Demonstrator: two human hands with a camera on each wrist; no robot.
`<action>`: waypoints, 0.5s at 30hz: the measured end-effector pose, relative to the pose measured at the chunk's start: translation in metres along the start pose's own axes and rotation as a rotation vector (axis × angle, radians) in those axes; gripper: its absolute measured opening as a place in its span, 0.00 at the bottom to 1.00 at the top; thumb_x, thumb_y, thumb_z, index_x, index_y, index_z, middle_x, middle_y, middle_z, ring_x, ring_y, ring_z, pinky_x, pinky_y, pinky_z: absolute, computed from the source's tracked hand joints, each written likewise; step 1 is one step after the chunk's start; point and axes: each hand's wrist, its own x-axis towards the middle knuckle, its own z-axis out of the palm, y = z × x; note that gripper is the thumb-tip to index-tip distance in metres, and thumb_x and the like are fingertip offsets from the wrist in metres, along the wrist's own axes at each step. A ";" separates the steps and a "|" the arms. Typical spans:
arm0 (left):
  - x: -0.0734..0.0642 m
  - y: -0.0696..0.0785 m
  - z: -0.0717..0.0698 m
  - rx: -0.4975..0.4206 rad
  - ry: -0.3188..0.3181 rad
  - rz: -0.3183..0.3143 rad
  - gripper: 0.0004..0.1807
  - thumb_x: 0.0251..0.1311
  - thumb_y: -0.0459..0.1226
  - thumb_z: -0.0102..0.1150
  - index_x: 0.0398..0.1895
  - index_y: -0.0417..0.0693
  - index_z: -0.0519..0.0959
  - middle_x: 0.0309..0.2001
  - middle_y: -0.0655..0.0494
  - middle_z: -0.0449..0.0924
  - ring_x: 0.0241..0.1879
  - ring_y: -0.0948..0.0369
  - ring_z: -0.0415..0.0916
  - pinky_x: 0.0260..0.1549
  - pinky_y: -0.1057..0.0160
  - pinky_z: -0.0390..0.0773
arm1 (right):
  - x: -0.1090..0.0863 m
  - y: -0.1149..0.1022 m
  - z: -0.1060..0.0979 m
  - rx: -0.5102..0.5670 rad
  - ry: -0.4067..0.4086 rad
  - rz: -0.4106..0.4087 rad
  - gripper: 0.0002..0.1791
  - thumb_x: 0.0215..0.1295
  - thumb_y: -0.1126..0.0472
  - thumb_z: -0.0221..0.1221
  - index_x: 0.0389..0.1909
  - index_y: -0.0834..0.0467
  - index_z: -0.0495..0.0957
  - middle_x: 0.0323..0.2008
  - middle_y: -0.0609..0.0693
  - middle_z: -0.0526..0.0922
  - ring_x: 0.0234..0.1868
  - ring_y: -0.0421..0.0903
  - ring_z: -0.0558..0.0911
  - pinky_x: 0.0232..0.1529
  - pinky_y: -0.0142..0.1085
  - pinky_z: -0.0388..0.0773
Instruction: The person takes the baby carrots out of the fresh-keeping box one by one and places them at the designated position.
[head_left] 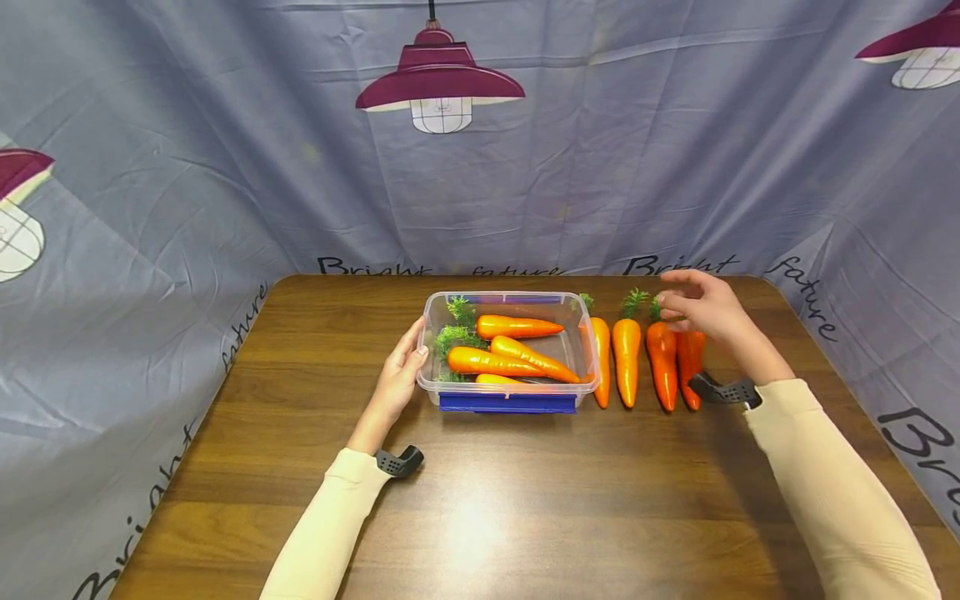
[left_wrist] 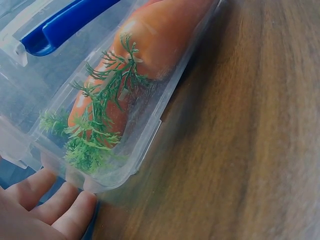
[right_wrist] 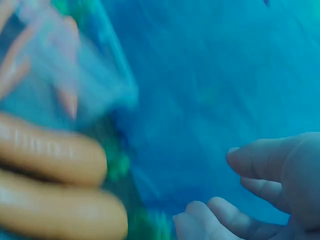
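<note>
A clear plastic container (head_left: 510,402) with a blue latch (head_left: 507,403) stands on the table, holding several orange carrots (head_left: 520,327) with green leafy tops. My left hand (head_left: 397,371) grips its left end, thumb at the rim and fingers along the outer wall. The left wrist view shows those fingers (left_wrist: 57,202) against the container's end, near the carrot leaves (left_wrist: 97,132). To the right of the container, several more carrots (head_left: 626,362) lie side by side, tops away from me. My right hand (head_left: 705,310) hovers above the rightmost ones, fingers loosely bent, holding nothing.
The brown wooden table (head_left: 480,500) extends in front of the container and to both sides. A grey-blue curtain (head_left: 480,200) printed with lamps and lettering hangs behind and beside the table. Black wrist bands (head_left: 723,390) sit on both wrists.
</note>
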 end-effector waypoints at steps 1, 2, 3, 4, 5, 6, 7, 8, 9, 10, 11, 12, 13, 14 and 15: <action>0.000 -0.001 0.000 -0.005 0.000 -0.003 0.32 0.75 0.31 0.41 0.80 0.38 0.53 0.82 0.40 0.47 0.80 0.43 0.50 0.65 0.79 0.67 | 0.001 -0.008 0.006 -0.020 -0.021 -0.006 0.28 0.75 0.58 0.56 0.72 0.59 0.62 0.41 0.34 0.79 0.36 0.30 0.83 0.40 0.34 0.88; 0.000 -0.001 0.000 -0.007 -0.001 -0.003 0.32 0.75 0.31 0.41 0.80 0.37 0.53 0.82 0.40 0.47 0.80 0.43 0.49 0.64 0.79 0.67 | 0.003 -0.016 0.013 -0.036 -0.041 -0.015 0.31 0.76 0.58 0.56 0.74 0.62 0.60 0.43 0.37 0.79 0.36 0.31 0.84 0.41 0.35 0.88; 0.000 -0.002 0.000 -0.004 0.001 -0.002 0.32 0.75 0.31 0.41 0.80 0.38 0.53 0.82 0.40 0.47 0.80 0.43 0.49 0.66 0.78 0.66 | 0.004 -0.023 0.020 -0.046 -0.060 -0.021 0.32 0.76 0.58 0.56 0.75 0.62 0.59 0.46 0.41 0.80 0.37 0.31 0.84 0.42 0.36 0.88; 0.000 -0.002 0.000 0.002 0.004 -0.002 0.32 0.75 0.31 0.41 0.80 0.38 0.53 0.82 0.40 0.48 0.81 0.44 0.49 0.68 0.75 0.65 | 0.006 -0.030 0.027 -0.051 -0.077 -0.027 0.32 0.76 0.58 0.56 0.75 0.62 0.59 0.48 0.45 0.80 0.37 0.32 0.84 0.43 0.37 0.88; 0.000 -0.002 0.000 0.008 0.006 -0.002 0.31 0.75 0.31 0.41 0.80 0.38 0.53 0.82 0.41 0.48 0.81 0.44 0.48 0.71 0.72 0.64 | 0.007 -0.036 0.033 -0.055 -0.095 -0.031 0.32 0.76 0.58 0.56 0.75 0.62 0.60 0.51 0.49 0.80 0.37 0.33 0.84 0.43 0.38 0.88; 0.000 -0.001 0.000 0.015 0.006 -0.001 0.31 0.76 0.31 0.41 0.80 0.37 0.53 0.82 0.40 0.48 0.81 0.44 0.48 0.73 0.68 0.62 | 0.008 -0.042 0.040 -0.062 -0.112 -0.041 0.31 0.75 0.58 0.57 0.75 0.62 0.61 0.54 0.54 0.80 0.38 0.34 0.84 0.44 0.39 0.88; 0.000 -0.001 0.000 0.020 0.007 -0.002 0.31 0.76 0.32 0.41 0.80 0.38 0.53 0.82 0.40 0.48 0.81 0.45 0.48 0.75 0.64 0.60 | 0.009 -0.048 0.046 -0.064 -0.128 -0.051 0.31 0.75 0.59 0.57 0.74 0.62 0.61 0.55 0.58 0.80 0.38 0.35 0.85 0.44 0.40 0.88; 0.000 -0.001 0.000 0.024 0.007 -0.003 0.31 0.76 0.32 0.41 0.80 0.38 0.53 0.82 0.40 0.48 0.81 0.45 0.48 0.76 0.60 0.59 | 0.011 -0.053 0.052 -0.067 -0.143 -0.061 0.30 0.75 0.59 0.56 0.74 0.61 0.62 0.56 0.61 0.79 0.39 0.36 0.85 0.45 0.42 0.88; 0.000 0.000 0.000 0.026 0.007 -0.003 0.31 0.76 0.32 0.41 0.80 0.38 0.53 0.82 0.40 0.48 0.81 0.45 0.48 0.76 0.57 0.58 | 0.012 -0.057 0.059 -0.065 -0.157 -0.068 0.29 0.75 0.59 0.57 0.73 0.61 0.63 0.58 0.64 0.79 0.40 0.38 0.85 0.45 0.43 0.88; 0.000 0.000 0.000 0.027 0.006 -0.005 0.31 0.76 0.32 0.41 0.80 0.38 0.53 0.82 0.40 0.48 0.81 0.44 0.49 0.76 0.56 0.59 | 0.013 -0.061 0.065 -0.069 -0.174 -0.079 0.29 0.75 0.59 0.57 0.73 0.61 0.64 0.59 0.66 0.78 0.40 0.40 0.86 0.45 0.43 0.88; 0.000 0.001 0.000 0.028 0.005 -0.005 0.31 0.76 0.32 0.41 0.80 0.38 0.53 0.82 0.40 0.48 0.81 0.44 0.49 0.76 0.58 0.60 | 0.015 -0.064 0.071 -0.076 -0.188 -0.088 0.28 0.75 0.59 0.57 0.72 0.60 0.65 0.59 0.67 0.78 0.42 0.42 0.86 0.44 0.43 0.89; -0.001 0.001 0.000 0.030 0.004 -0.005 0.31 0.76 0.32 0.41 0.80 0.38 0.53 0.82 0.40 0.48 0.81 0.44 0.49 0.75 0.61 0.60 | 0.016 -0.068 0.078 -0.080 -0.205 -0.101 0.28 0.75 0.59 0.57 0.72 0.60 0.65 0.59 0.68 0.78 0.43 0.44 0.86 0.44 0.45 0.89; -0.001 0.001 0.000 0.030 0.006 -0.008 0.31 0.76 0.32 0.41 0.80 0.38 0.53 0.82 0.41 0.48 0.81 0.44 0.49 0.74 0.65 0.62 | 0.017 -0.070 0.084 -0.085 -0.223 -0.107 0.28 0.74 0.59 0.57 0.72 0.60 0.66 0.59 0.68 0.78 0.45 0.48 0.87 0.45 0.46 0.89; -0.001 0.001 0.000 0.031 0.007 -0.009 0.31 0.76 0.32 0.41 0.80 0.38 0.53 0.82 0.41 0.48 0.81 0.44 0.49 0.72 0.69 0.63 | 0.019 -0.072 0.090 -0.091 -0.242 -0.110 0.29 0.74 0.59 0.58 0.72 0.59 0.66 0.59 0.67 0.78 0.48 0.52 0.86 0.45 0.47 0.88; -0.001 0.001 0.000 0.032 0.009 -0.009 0.31 0.76 0.32 0.41 0.80 0.38 0.53 0.82 0.41 0.48 0.81 0.44 0.49 0.70 0.73 0.64 | 0.020 -0.073 0.096 -0.094 -0.260 -0.113 0.29 0.74 0.59 0.58 0.72 0.59 0.66 0.58 0.67 0.78 0.50 0.56 0.86 0.45 0.47 0.88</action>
